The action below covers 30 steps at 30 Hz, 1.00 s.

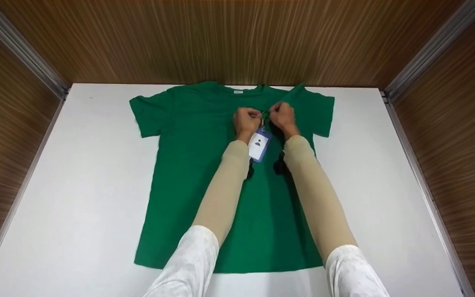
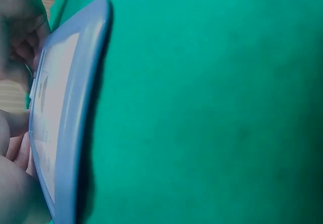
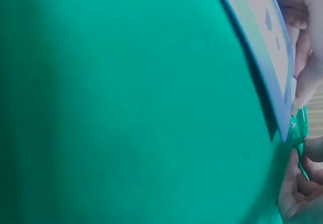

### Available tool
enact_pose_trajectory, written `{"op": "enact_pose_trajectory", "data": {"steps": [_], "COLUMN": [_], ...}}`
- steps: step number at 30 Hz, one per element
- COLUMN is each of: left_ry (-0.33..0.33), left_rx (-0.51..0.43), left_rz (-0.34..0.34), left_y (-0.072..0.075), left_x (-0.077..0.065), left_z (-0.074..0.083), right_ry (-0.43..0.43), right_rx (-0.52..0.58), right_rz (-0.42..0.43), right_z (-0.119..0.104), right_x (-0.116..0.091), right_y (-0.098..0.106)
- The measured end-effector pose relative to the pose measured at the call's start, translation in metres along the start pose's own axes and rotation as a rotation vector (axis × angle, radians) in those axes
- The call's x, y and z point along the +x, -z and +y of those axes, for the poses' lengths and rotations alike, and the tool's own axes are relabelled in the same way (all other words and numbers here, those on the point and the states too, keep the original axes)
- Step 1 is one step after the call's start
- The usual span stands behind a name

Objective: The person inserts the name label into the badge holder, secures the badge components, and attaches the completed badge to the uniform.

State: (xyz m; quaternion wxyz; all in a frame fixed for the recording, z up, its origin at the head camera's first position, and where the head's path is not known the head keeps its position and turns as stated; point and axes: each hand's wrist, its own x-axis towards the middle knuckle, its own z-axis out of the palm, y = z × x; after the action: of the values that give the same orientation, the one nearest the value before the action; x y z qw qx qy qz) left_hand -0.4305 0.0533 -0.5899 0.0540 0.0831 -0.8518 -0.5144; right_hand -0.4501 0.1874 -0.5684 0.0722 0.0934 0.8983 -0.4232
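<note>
A green T-shirt [image 1: 192,173] lies spread flat. Over its upper chest hangs an ID badge [image 1: 259,145] in a blue holder, its white card printed with a dark person icon. With bent fingers my left hand [image 1: 246,123] pinches the small metal clip [image 1: 262,121] at the badge's top. Close beside it, my right hand [image 1: 283,116] pinches a raised fold of the green fabric [image 3: 301,128]. In the left wrist view the badge holder [image 2: 83,98] stands tilted over the cloth and partly covers the fingers.
The shirt lies on a white table [image 1: 97,185]. Wood-grain panels rise at the back [image 1: 229,41] and both sides, with metal strips [image 1: 415,49] along the corners. Dark wrist cameras [image 1: 279,164] sit under both forearms, close over the shirt.
</note>
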Motion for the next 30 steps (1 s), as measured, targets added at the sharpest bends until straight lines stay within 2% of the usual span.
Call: {"op": "enact_pose_trajectory", "data": {"steps": [5, 10, 18, 25, 30], "left_ry": [0.003, 0.005, 0.035, 0.045, 0.050], "left_rx": [0.004, 0.006, -0.031, -0.114, -0.120], "left_rz": [-0.011, -0.010, -0.012, -0.007, -0.003], "left_y": [0.0001, 0.0009, 0.0020, 0.0012, 0.0007], "left_x": [-0.0005, -0.0013, -0.0024, -0.0042, -0.0048], "left_z": [0.0006, 0.0017, 0.0017, 0.0018, 0.0016], "right_ry": [0.023, 0.072, 0.045, 0.064, 0.066], "right_rx": [0.007, -0.011, 0.040, 0.056, 0.067], "right_rz": [-0.030, -0.002, 0.012, 0.025, 0.022], "right_z": [0.0018, 0.0044, 0.0060, 0.0057, 0.0050], "right_x": [-0.0008, -0.0017, -0.0015, -0.0036, -0.0054], "right_y": [0.0030, 0.0024, 0.0006, -0.0020, -0.0039]}}
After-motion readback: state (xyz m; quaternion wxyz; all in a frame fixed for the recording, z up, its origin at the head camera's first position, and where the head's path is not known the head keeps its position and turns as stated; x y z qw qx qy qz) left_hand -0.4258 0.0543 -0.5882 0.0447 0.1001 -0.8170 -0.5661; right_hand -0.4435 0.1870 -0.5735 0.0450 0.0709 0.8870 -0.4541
